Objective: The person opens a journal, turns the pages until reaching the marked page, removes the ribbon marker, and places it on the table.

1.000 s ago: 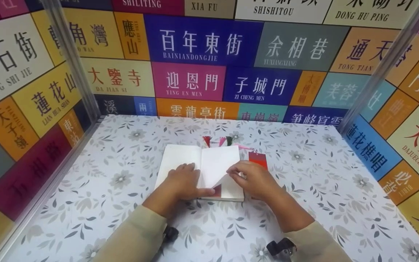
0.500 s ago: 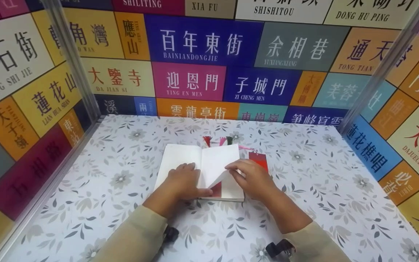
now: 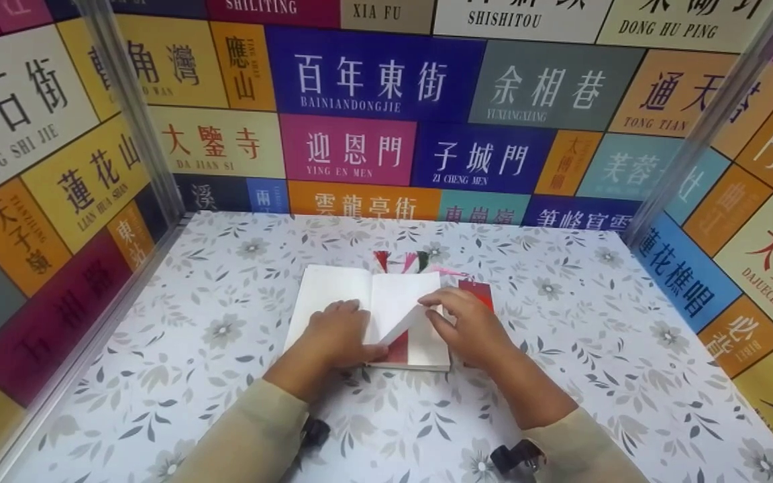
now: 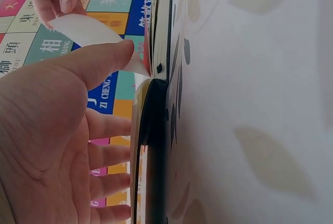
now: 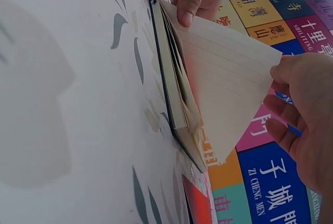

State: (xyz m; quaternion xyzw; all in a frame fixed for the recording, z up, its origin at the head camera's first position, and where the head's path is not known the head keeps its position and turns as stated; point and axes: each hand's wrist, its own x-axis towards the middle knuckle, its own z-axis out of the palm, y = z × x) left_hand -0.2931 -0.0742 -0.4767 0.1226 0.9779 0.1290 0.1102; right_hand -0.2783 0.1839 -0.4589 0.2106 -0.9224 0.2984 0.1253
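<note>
Floral tabletop (image 3: 574,322), toward far edge: our right hand (image 3: 470,329) pinches a page (image 3: 396,298) by its corner, left hand (image 3: 336,335) spread on book (image 3: 323,288); paper likely light, creasable, best held there.

1) Back wall (image 3: 376,80), L wall (image 3: 37,127) & R wall (image 3: 769,261): multicol blocks w/ Chinese chars + Latin letters
2) See-thru strips (image 3: 135,107) up both back corners
3) Tabletop (image 3: 225,365): white w/ grey floral print, far edge nr back wall
4) Light: soft, even
</note>
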